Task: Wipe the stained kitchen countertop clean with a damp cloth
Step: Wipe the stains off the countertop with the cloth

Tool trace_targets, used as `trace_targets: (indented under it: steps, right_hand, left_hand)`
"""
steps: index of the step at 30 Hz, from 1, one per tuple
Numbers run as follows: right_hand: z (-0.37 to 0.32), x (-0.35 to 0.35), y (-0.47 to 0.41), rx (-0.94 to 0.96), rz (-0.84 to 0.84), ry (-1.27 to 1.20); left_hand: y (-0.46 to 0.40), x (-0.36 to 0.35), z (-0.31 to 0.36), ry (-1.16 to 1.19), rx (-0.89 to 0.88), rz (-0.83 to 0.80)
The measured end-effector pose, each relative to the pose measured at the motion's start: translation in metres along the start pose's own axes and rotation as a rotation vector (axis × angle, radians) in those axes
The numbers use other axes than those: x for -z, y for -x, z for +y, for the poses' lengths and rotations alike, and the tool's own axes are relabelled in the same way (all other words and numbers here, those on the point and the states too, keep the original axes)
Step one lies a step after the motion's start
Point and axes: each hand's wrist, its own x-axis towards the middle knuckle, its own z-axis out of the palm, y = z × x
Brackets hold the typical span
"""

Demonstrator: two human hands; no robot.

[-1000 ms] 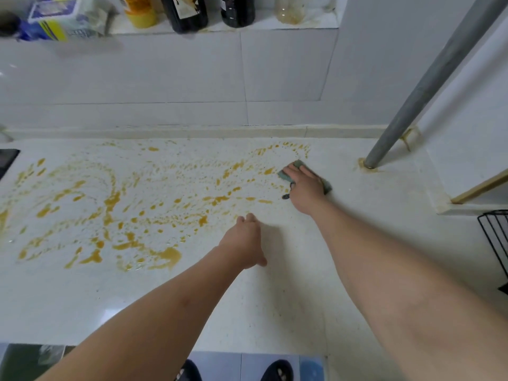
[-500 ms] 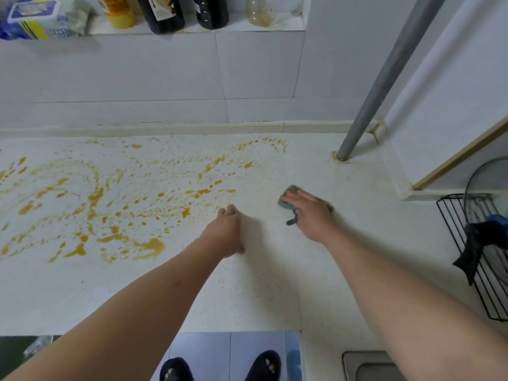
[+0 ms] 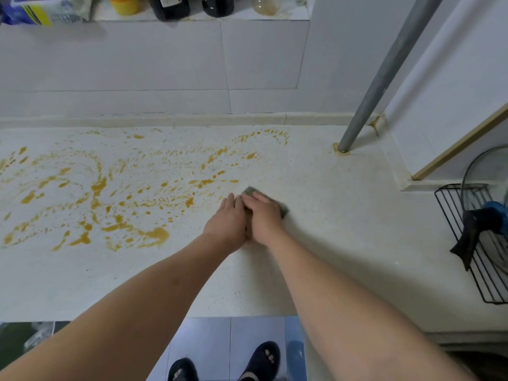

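Right hand (image 3: 265,220): laid palm-down on the cloth (image 3: 251,191), fingers extended and held close together, pointing away from the body. The fingers press flat; they do not curl round or pinch the fabric. The cloth is grey-green and mostly hidden beneath the palm. One corner shows beyond the fingertips and a second edge shows on the hand's right side, both lying flat on the worktop (image 3: 343,215).

Left hand (image 3: 226,222): directly beside the right hand, the two touching along their inner edges. Its fingers are also fairly straight and together, tips toward the wall. It appears to rest on the worktop at the cloth's left margin; whether it bears on the cloth itself cannot be determined, as the seam between the hands is in shadow.

Governing relation: the orange stain (image 3: 154,235) lies wholly to the left of both hands. Its nearest spots sit just beyond the left hand's fingertips, and the heaviest pooling lies further left and slightly nearer the body. The spatter's long axis runs left to right along the worktop, parallel to the back wall. The surface to the right of the hands, toward the metal pipe (image 3: 384,75), shows no orange marks.

Assessment: the cloth stands at the stain's right-hand boundary. The coming stroke calls for leftward travel. Most of the stain remains unwiped, so the task is judged at an early stage.
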Motion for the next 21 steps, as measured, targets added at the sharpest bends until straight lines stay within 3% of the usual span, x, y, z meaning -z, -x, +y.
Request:
trace_targets:
  steps: [3, 7, 11, 15, 21]
  right_hand:
    - [-0.022, -0.011, 0.015, -0.012, -0.116, -0.130]
    - [-0.027, 0.024, 0.023, -0.220, -0.297, -0.544]
    - [-0.020, 0.048, 0.030, -0.371, -0.371, -0.928]
    - [-0.017, 0.058, 0.032, -0.336, -0.243, -0.704]
    - [-0.031, 0.069, 0.034, -0.142, -0.396, -0.434]
  left_hand:
    - [0.015, 0.001, -0.005, -0.023, -0.050, 0.115]
    - [0.028, 0.018, -0.011, 0.022, -0.025, 0.064]
    - [0.026, 0.035, -0.009, 0.248, 0.063, 0.046]
    - [0.024, 0.043, -0.007, 0.505, 0.152, 0.002]
    - [0.035, 0.051, -0.019, 0.857, 0.168, -0.091]
